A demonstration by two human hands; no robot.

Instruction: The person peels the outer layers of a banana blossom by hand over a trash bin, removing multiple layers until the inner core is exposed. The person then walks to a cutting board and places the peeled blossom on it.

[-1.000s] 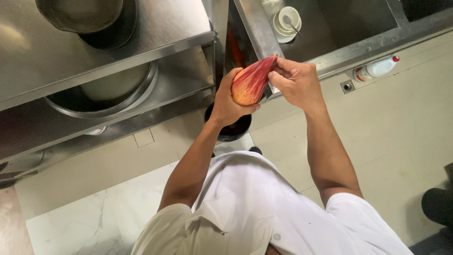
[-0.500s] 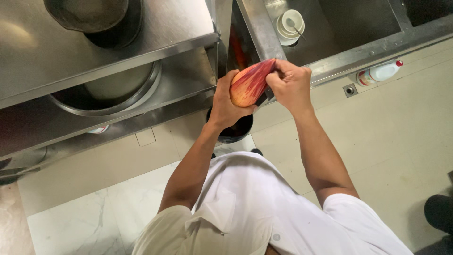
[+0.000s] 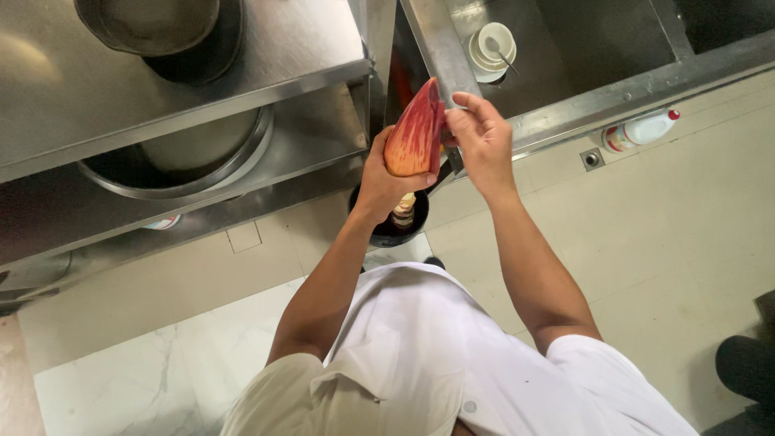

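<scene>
My left hand point(image 3: 379, 182) grips the base of a red, streaked banana blossom point(image 3: 415, 132), held up over the floor with its pointed tip away from me. My right hand point(image 3: 480, 137) pinches the edge of an outer petal on the blossom's right side. Directly below the blossom, a dark round bin point(image 3: 394, 226) stands on the floor with pale scraps inside.
A steel rack point(image 3: 186, 89) at the left carries a large pot point(image 3: 149, 20) on top and a wide metal basin point(image 3: 190, 157) on the shelf below. A steel sink point(image 3: 589, 56) at the upper right holds stacked white dishes point(image 3: 492, 48). A white bottle point(image 3: 642, 129) lies on the floor.
The blossom has turned more upright, its tip now pointing farther from me. My right hand has shifted along its right side and taken hold of a petal edge.
</scene>
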